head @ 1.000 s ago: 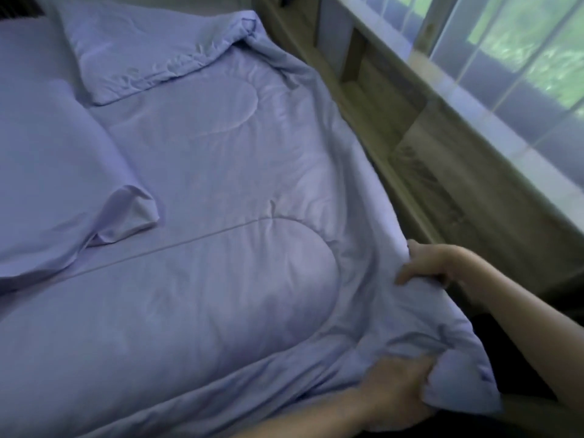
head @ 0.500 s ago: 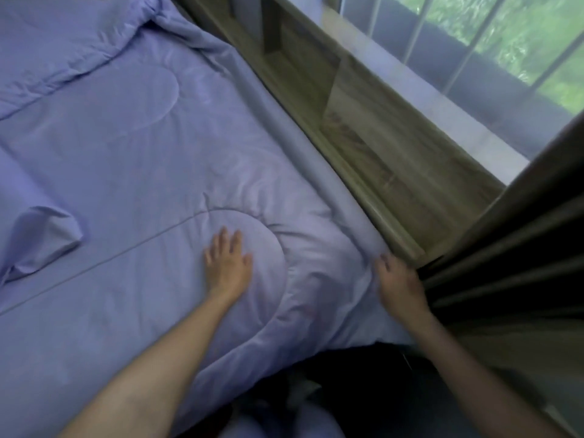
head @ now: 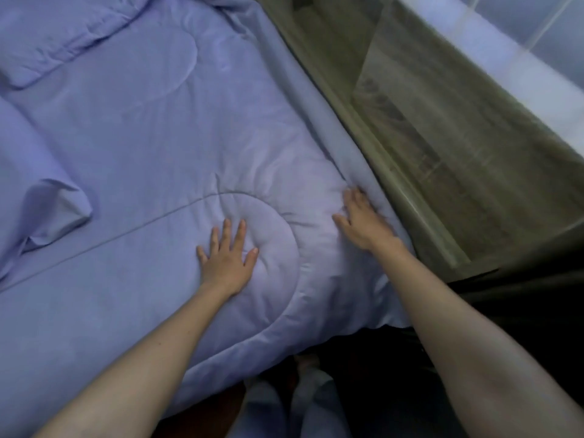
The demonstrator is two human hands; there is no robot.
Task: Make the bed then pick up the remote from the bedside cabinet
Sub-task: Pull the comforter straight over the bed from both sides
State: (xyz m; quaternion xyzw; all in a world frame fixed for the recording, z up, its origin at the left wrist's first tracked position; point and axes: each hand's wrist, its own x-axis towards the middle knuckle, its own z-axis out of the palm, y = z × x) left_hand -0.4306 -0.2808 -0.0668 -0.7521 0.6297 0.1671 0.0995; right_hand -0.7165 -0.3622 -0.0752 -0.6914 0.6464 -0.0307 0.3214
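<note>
A lavender quilted duvet [head: 151, 147] covers the bed and hangs over its near corner. My left hand [head: 228, 257] lies flat on it, fingers spread, on the stitched oval near the corner. My right hand [head: 363, 222] rests palm down on the duvet's right edge, fingers apart, beside the wooden bed frame. A pillow [head: 63, 36] lies at the top left. A second lavender piece with a folded corner [head: 53, 213] lies at the left. No remote or bedside cabinet is in view.
A wooden bed frame and ledge [head: 458, 147] runs along the right side of the bed, with a pale window sill [head: 512, 58] beyond it. A dark curtain [head: 521, 298] hangs at the lower right. My legs [head: 300, 406] stand at the bed's near corner.
Both hands let go of the duvet corner they gripped a second ago. The left went flat onto the quilt; the right moved from the corner edge up onto the duvet's right side.
</note>
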